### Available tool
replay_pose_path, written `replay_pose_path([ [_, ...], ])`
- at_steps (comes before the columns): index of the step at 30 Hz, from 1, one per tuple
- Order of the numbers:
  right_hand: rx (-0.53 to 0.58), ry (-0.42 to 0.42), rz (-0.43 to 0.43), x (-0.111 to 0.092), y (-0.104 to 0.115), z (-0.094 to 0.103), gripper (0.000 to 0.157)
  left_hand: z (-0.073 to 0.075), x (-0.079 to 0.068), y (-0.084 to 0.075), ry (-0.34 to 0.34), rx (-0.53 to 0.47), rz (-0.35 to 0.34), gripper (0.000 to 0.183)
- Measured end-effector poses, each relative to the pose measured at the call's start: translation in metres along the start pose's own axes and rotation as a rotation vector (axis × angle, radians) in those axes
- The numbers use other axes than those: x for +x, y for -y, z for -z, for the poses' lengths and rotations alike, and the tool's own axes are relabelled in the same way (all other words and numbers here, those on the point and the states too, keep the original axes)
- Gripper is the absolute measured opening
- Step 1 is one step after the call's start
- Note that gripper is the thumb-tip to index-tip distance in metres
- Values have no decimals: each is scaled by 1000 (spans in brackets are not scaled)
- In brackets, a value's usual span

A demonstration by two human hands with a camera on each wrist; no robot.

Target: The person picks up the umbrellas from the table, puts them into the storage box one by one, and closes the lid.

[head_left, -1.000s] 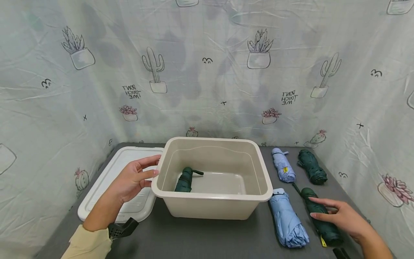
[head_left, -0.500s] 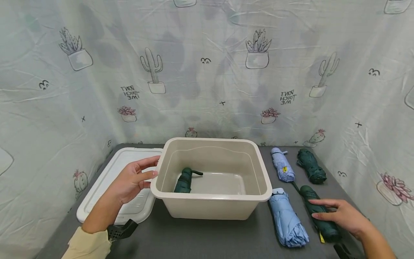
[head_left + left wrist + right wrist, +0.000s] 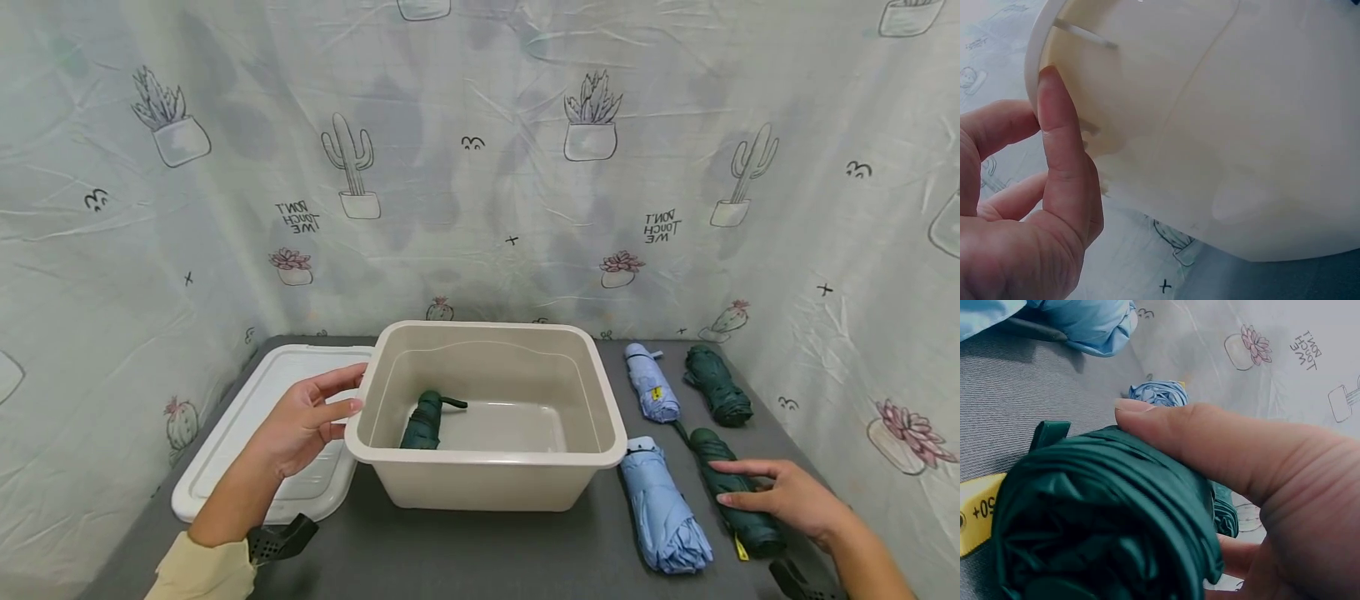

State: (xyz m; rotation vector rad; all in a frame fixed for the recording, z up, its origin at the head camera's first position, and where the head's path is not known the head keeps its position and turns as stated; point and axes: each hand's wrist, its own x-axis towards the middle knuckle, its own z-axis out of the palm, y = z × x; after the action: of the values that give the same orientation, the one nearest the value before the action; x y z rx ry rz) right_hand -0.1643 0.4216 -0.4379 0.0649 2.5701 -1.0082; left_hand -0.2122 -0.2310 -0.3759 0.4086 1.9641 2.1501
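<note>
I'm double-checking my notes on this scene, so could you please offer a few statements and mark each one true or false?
1. The right hand holds a dark green umbrella. True.
2. A second green umbrella lies inside the box. True.
3. The box is covered. False: the white lid lies on the table, left of it.
4. Both hands reach inside the box. False: neither does; the left hand touches its outside.
5. Two light blue umbrellas lie right of the box. True.
</note>
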Motion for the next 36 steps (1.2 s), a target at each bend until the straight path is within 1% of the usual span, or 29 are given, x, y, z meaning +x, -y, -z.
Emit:
replay_pose_path([
  [9, -53, -14, -4, -1, 2, -1, 63, -1, 0, 4, 2, -56, -5, 55],
  [17, -23, -5, 1, 0, -2, -2, 63, 0, 0, 6, 26, -89, -24, 56],
  [23, -31, -25, 14, 1, -1, -4, 63, -1, 0, 5, 28, -93, -29, 56],
  [28, -34, -32, 23, 0, -1, -4, 63, 0, 0, 7, 27, -88, -26, 55],
  [32, -46, -46, 30, 1, 0, -5, 63, 1, -1, 8, 26, -88, -37, 54],
  [36, -50, -47, 18, 1, 1, -5, 63, 1, -1, 8, 33, -87, -44, 54],
])
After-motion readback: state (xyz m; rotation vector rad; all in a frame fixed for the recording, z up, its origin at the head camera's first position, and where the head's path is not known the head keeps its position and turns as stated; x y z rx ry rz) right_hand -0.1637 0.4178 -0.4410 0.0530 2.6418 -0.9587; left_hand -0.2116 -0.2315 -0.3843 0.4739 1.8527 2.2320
